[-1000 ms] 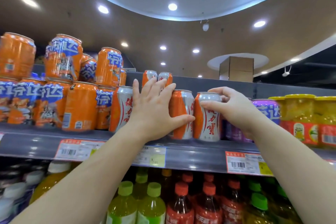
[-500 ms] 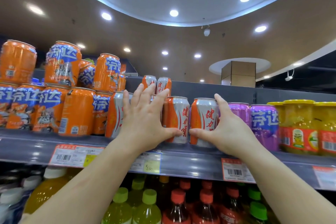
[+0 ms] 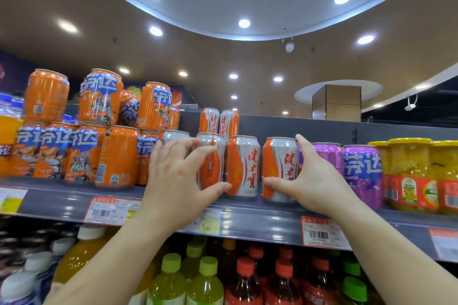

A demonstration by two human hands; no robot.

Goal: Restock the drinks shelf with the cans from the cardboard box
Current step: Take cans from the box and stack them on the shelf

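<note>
Three orange-and-silver cans stand in a row at the front of the grey drinks shelf. My left hand curls around the left can, with its thumb against the foot of the middle can. My right hand grips the right can, thumb across its base and fingers round its right side. Two more of these cans stand stacked higher behind the row. The cardboard box is out of view.
Orange cans are stacked two high on the left. Purple cans and yellow-lidded jars stand right of my right hand. Price tags line the shelf edge. Bottles fill the shelf below.
My left hand's fingers went from spread flat over the cans to curled round the left can. My right hand slid from the right can's top to its side and base.
</note>
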